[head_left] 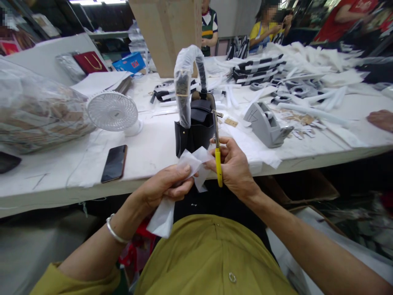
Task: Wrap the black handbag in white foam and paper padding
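Note:
My left hand (173,182) is closed on a strip of thin white paper (162,219), which hangs down below the fingers. The strip's upper part spreads toward my right hand (235,166), whose fingertips touch its edge. That right hand is closed round a yellow-handled tool (218,166) with a long metal blade pointing up and away; its exact kind is unclear. Just beyond both hands, a black handbag (195,129) stands upright on the white table (153,151). Clear plastic wraps its raised handle (181,96).
A phone (114,164) and a white fan (113,110) are to the left, beside a large plastic bag (39,110). A grey tape dispenser (265,125) stands to the right. Black straps (259,69) and white strips lie behind. Another person's hand (380,119) rests at far right.

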Demonstrator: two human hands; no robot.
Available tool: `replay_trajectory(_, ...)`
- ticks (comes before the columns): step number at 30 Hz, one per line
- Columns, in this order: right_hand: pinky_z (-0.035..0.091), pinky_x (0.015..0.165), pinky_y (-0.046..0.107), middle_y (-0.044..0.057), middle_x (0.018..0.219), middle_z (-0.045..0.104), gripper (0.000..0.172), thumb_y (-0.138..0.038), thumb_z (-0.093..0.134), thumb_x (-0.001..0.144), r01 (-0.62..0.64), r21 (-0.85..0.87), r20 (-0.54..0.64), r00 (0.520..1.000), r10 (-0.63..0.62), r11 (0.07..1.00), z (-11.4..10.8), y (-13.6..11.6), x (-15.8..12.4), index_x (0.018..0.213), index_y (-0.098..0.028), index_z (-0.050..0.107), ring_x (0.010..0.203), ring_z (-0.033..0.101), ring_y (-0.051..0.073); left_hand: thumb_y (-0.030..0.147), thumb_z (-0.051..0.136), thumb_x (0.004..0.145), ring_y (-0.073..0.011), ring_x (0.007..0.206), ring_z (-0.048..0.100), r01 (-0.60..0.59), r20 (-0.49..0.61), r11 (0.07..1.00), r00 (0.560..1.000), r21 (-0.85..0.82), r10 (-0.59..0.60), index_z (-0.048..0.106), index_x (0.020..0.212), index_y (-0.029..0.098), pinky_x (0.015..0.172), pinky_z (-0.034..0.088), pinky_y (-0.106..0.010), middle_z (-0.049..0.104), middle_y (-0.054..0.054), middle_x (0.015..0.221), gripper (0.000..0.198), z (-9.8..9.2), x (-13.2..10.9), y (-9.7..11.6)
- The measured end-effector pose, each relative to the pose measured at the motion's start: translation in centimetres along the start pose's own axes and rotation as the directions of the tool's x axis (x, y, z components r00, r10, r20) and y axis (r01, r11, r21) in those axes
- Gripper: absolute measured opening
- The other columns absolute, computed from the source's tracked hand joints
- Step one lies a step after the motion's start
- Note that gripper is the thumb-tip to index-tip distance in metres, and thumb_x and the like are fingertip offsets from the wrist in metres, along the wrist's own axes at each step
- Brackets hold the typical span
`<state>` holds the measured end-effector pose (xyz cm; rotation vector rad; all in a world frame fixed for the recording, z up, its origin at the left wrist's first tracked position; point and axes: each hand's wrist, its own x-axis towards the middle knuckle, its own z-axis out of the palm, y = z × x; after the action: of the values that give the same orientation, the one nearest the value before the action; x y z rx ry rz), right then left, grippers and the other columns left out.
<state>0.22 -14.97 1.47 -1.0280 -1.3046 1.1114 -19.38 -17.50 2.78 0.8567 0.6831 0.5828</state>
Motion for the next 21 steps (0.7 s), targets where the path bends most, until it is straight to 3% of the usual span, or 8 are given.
replay_trajectory(6, 0.053, 0.062, 0.028, -0.006, 0.076, 0.061, 0.053, -0.024, 0.080, 0.064, 0.010, 0.004, -0.001, 1.000, -0.010, 1.000, -0.8, -0.9, 0.2, 0.110, -0.026, 0.053, 0.066, 0.061, 0.014, 0.063, 0.056, 0.088, -0.0015, 0.034, 0.009, -0.093, -0.021, 0.991, 0.995, 0.094, 0.095, 0.058, 0.065, 0.014, 0.035, 0.009, -0.019, 0.021, 0.011, 0.040, 0.054, -0.2, 2.4, -2.0)
replay_trajectory(13, 0.050, 0.061, 0.026, -0.003, 0.080, 0.068, 0.049, -0.022, 0.077, 0.066, 0.016, -0.189, -0.030, 0.999, -0.022, 0.982, -1.7, 0.1, 0.2, 0.111, -0.024, 0.056, 0.067, 0.063, 0.014, 0.060, 0.061, 0.086, -0.0021, 0.035, 0.019, -0.198, -0.108, 0.968, 0.971, 0.151, 0.215, 0.054, 0.072, 0.016, 0.033, 0.010, -0.017, 0.040, 0.007, 0.047, 0.046, 0.0, 1.6, -2.9)
replay_trajectory(18, 0.051, 0.065, 0.028, -0.001, 0.080, 0.069, 0.046, -0.027, 0.078, 0.069, 0.007, -0.213, 0.010, 1.000, -0.005, 0.977, -0.8, 0.4, -0.1, 0.110, -0.023, 0.057, 0.069, 0.065, 0.016, 0.063, 0.044, 0.093, -0.0025, 0.029, 0.016, -0.216, -0.061, 0.976, 0.974, 0.037, 0.218, 0.056, 0.090, 0.016, 0.031, 0.009, -0.017, 0.052, 0.004, 0.048, 0.048, 0.0, 1.4, -3.0)
replay_trajectory(21, 0.052, 0.065, 0.028, -0.002, 0.078, 0.068, 0.049, -0.030, 0.080, 0.069, -0.006, -0.185, -0.003, 1.000, 0.006, 0.983, -0.1, 0.5, -0.2, 0.111, -0.023, 0.056, 0.068, 0.065, 0.016, 0.057, 0.048, 0.093, -0.0014, 0.029, 0.018, -0.213, -0.070, 0.975, 0.974, 0.060, 0.217, 0.055, 0.071, 0.015, 0.031, 0.009, -0.018, 0.047, 0.004, 0.044, 0.049, 0.2, 2.0, -2.8)
